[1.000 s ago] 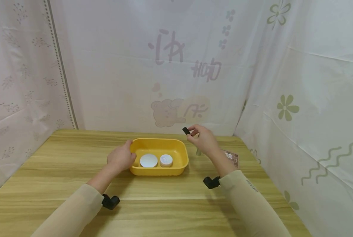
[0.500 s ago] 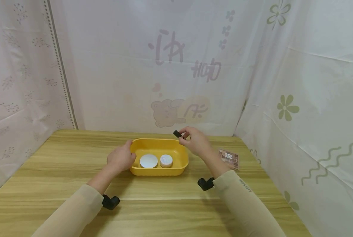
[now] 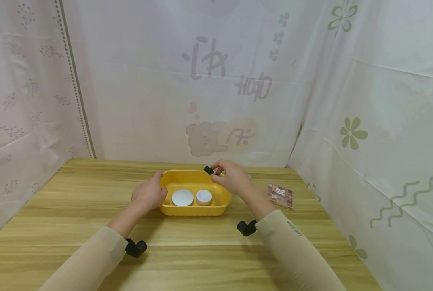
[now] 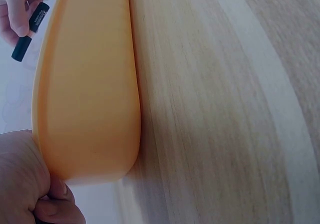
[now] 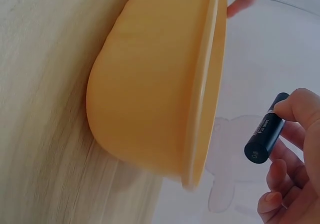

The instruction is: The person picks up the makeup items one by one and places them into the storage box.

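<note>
My left hand (image 3: 148,193) grips the left rim of a yellow plastic basin (image 3: 196,211), thumb and fingers curled over the edge. Inside lie a white round disc (image 3: 182,197) and a smaller round white-topped container (image 3: 203,197), side by side on the bottom. Over the basin's back right rim, my right hand (image 3: 233,178) pinches a short black lipstick tube (image 3: 209,170) between thumb and fingers. In the right wrist view the lipstick tube (image 5: 266,134) shows small pale lettering and a marked end; the left wrist view shows a pinkish band round its middle.
An eyeshadow palette (image 3: 280,195) lies on the wooden table (image 3: 187,258) to the right of the basin. Something small and pale (image 3: 249,176) peeks out behind my right hand. Patterned curtains (image 3: 147,93) hang behind the table and along both sides.
My right hand has moved left with the lipstick tube, from right of the basin to over its back right rim, and slightly down. The left hand and the basin have stayed put.
</note>
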`<action>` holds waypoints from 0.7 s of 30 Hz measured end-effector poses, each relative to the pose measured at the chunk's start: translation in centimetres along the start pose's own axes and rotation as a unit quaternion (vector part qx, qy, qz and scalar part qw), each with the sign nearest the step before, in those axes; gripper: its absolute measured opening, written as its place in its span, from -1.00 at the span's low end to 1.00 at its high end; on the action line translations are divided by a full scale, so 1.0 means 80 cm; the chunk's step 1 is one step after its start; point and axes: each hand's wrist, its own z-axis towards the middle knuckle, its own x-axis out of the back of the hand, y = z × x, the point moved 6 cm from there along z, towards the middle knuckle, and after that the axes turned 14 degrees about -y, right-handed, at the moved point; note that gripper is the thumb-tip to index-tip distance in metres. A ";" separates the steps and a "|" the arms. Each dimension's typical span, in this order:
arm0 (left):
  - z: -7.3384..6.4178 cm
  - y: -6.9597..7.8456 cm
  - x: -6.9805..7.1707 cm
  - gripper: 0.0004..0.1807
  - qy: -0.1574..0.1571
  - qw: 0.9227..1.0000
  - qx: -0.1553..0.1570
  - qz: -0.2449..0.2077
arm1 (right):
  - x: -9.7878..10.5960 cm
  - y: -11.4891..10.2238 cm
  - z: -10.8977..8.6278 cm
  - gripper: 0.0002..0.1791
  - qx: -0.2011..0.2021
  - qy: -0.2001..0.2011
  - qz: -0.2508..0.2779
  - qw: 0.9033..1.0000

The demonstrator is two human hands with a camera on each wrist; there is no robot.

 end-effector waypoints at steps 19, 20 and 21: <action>0.001 -0.002 0.000 -0.27 0.003 1.000 -0.001 -0.001 | -0.031 -0.028 0.006 -0.70 0.044 -0.080 -0.025 0.995; 0.001 -0.002 -0.001 -0.27 0.003 1.000 -0.001 -0.001 | -0.033 -0.030 0.006 -0.70 0.045 -0.088 -0.027 0.995; 0.001 -0.002 -0.001 -0.27 0.004 1.000 0.000 -0.002 | -0.035 -0.031 0.006 -0.70 0.046 -0.096 -0.028 0.994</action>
